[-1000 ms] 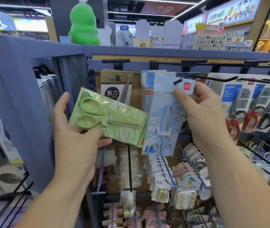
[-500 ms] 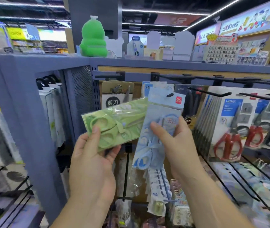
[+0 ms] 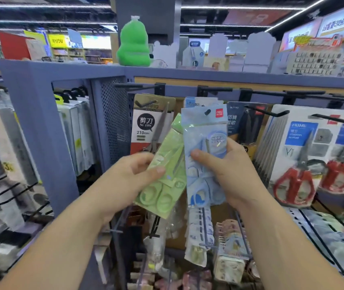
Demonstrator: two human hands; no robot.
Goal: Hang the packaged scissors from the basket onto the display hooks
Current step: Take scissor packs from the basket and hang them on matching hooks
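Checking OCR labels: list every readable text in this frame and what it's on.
"剪刀 No 2304" and "210mm": brown-topped scissors card.
"KAYOU": yellow sign, far left.
"HOME", roughly: blue panel on red-handled scissors card.
Too blurred: print on blue scissors pack and green scissors pack.
Other signs and packs: unreadable.

Green pack [image 3: 162,170] partly behind blue pack [image 3: 204,126].

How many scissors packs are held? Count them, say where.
2: a green pack in the left hand, a blue pack in the right hand. Others may hide behind.
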